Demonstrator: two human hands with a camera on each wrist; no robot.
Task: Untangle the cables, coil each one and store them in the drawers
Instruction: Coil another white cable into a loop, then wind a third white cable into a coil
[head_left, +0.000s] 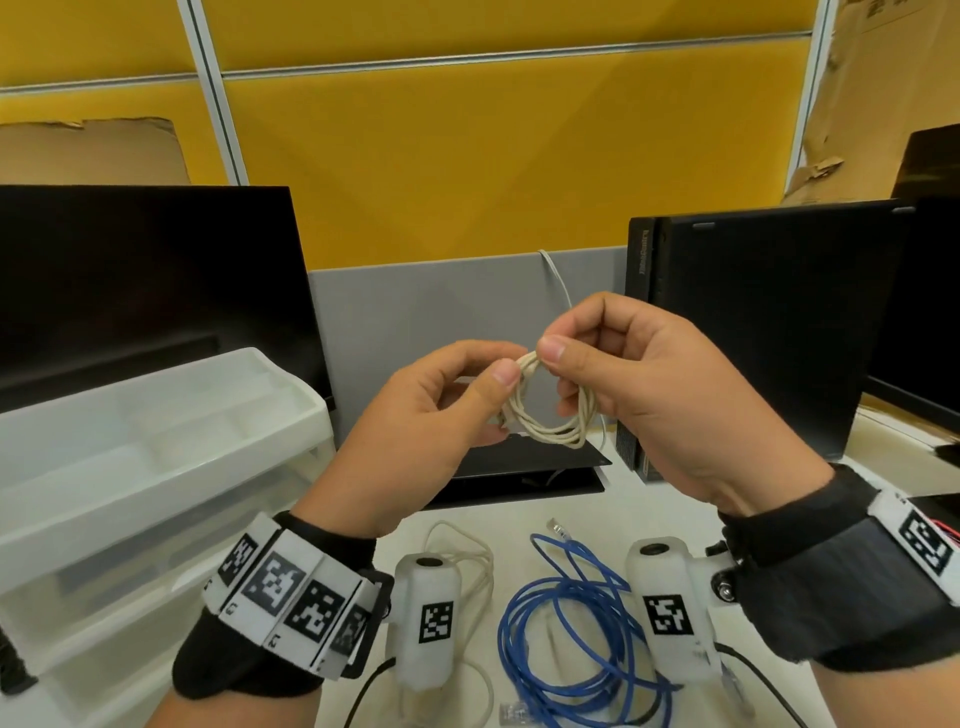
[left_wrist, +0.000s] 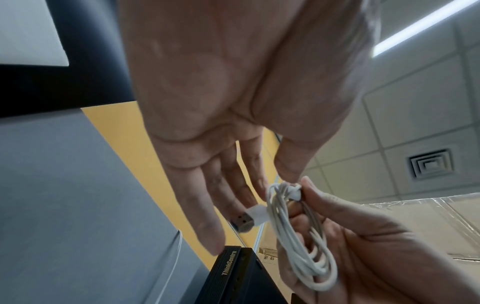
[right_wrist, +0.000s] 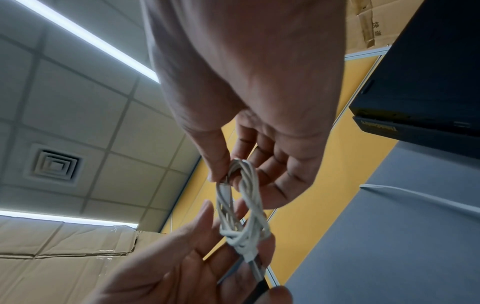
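Note:
A small white cable coil (head_left: 551, 427) hangs in the air between both hands above the desk. My left hand (head_left: 497, 387) pinches its left side, where the USB plug (left_wrist: 242, 221) sticks out by the fingers. My right hand (head_left: 558, 349) pinches the top of the coil (right_wrist: 246, 205) between thumb and forefinger. Below on the desk lie a loosely looped blue network cable (head_left: 571, 623) and another white cable (head_left: 470, 558), partly hidden by the wrist cameras. A translucent white drawer unit (head_left: 291, 410) stands at the left, its drawers closed.
A dark monitor (head_left: 145, 291) stands behind the drawer unit, with its flat black base (head_left: 524, 467) under my hands. An upright black computer (head_left: 753, 322) is at the right. A thin white wire (head_left: 558, 280) hangs down the grey partition.

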